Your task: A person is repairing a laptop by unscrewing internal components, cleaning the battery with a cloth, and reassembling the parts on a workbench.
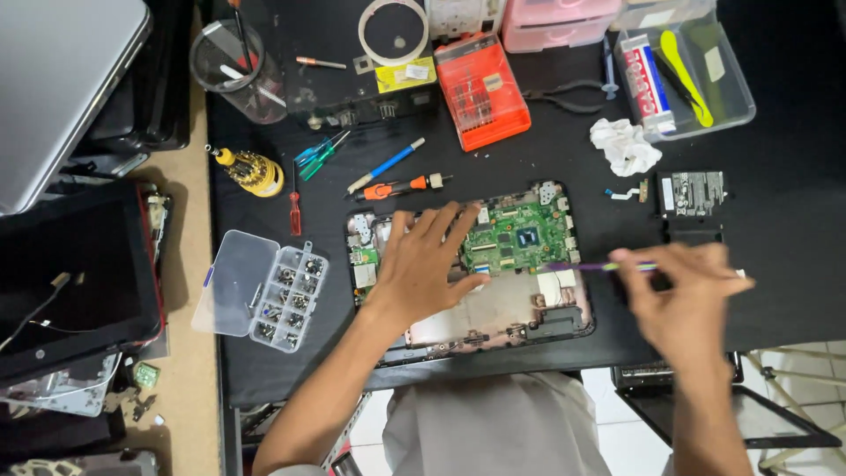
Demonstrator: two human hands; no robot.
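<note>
The left hand lay flat on the opened laptop base with its green circuit board. Its fingers were spread wide and pointed up and away from the person. It held nothing; it just pressed down on the left part of the base. The left arm came in from the bottom of the view, bent and slanting up to the right.

The right hand was over the black table mat, just beside the right edge of the laptop base. Its fingers were curled around a thin purple and green tool. The tool lay almost level and pointed left, and its tip reached over the right side of the base, near the green board. The hand looked a bit blurry.

The left palm hid the middle of the base, so what was under it could not be seen. The back end of the thin tool was hidden inside the right hand. A clear plastic box of small screws sat open, well apart to the left of the left hand. A crumpled white tissue lay above the right hand. The silver laptop lid at the top left was cut off by the edge.
</note>
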